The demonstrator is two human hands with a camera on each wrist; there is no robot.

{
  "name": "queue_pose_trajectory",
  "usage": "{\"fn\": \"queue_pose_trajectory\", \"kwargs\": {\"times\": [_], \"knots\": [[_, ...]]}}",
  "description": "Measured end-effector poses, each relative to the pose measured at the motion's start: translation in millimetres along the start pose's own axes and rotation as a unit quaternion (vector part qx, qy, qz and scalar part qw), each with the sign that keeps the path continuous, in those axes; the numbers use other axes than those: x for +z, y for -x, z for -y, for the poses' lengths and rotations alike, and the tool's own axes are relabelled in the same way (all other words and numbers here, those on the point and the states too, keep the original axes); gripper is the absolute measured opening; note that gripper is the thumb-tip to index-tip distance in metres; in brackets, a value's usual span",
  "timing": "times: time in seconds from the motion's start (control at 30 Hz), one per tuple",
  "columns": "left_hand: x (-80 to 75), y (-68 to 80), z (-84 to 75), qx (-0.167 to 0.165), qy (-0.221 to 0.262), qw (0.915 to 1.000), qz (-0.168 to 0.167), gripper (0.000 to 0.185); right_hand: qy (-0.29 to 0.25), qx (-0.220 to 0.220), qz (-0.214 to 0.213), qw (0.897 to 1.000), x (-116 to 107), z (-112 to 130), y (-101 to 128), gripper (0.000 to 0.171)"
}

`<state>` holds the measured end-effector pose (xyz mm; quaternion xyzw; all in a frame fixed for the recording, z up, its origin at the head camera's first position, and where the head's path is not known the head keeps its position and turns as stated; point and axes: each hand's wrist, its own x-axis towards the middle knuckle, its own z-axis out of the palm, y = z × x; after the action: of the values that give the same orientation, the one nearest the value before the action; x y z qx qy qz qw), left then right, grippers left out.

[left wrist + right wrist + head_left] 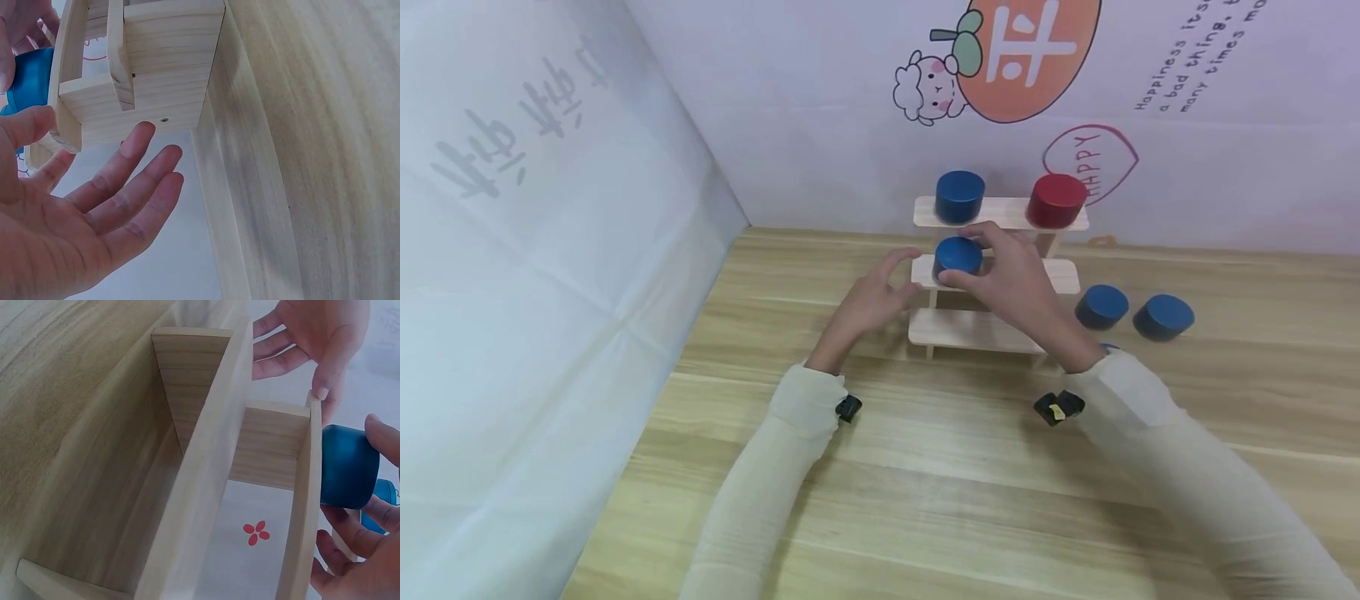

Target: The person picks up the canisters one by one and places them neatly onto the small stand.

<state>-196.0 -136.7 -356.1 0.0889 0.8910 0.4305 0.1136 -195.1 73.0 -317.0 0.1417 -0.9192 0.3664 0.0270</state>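
Note:
A small three-tier wooden stand (1063,275) stands on the table against the back cloth. On the left part of its middle tier sits a round blue tin (958,252), which my right hand (1018,279) grips between thumb and fingers. My left hand (871,302) is at the left end of that tier, thumb and index finger at the board's edge, the other fingers (134,212) spread out below it. Another blue tin (959,198) is on the top tier at the left, and a red tin (1057,202) is at the right of it.
Two blue tins, one (1102,307) nearer the stand and one (1163,317) farther right, are on the table. Part of a third blue tin (1107,346) shows behind my right sleeve. A white cloth (550,275) hangs along the left side.

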Motion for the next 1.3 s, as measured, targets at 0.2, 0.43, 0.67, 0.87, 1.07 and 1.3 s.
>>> {"fn": "queue_pose_trajectory", "kwargs": {"times": [0.2,0.43,0.67,0.87,1.07,1.3], "knots": [[1.6,0.2,-1.4,-0.002,0.006,1.0000,0.006,0.056,0.007,-0.004,-0.002,1.000,1.3,-1.6,-0.7,0.066],[0.2,1.7,-3.0,0.000,0.009,0.9999,0.006,0.056,0.017,-0.013,-0.017,1.000,4.2,-2.2,-1.7,0.067],[0.8,2.8,-3.5,0.005,0.004,1.0000,0.001,0.056,0.012,-0.028,-0.028,0.999,6.7,-3.5,-2.8,0.067],[2.5,4.5,-4.2,0.003,0.005,1.0000,-0.006,0.057,0.017,-0.037,-0.023,0.999,6.3,-5.7,-0.6,0.070],[3.4,5.7,-4.5,0.003,0.009,0.9999,-0.005,0.057,0.020,-0.038,-0.020,0.999,0.1,-11.6,5.5,0.071],[3.8,5.4,-5.3,0.004,0.014,0.9999,-0.007,0.058,0.025,-0.032,-0.023,0.999,-9.5,-15.8,13.9,0.073]]}}
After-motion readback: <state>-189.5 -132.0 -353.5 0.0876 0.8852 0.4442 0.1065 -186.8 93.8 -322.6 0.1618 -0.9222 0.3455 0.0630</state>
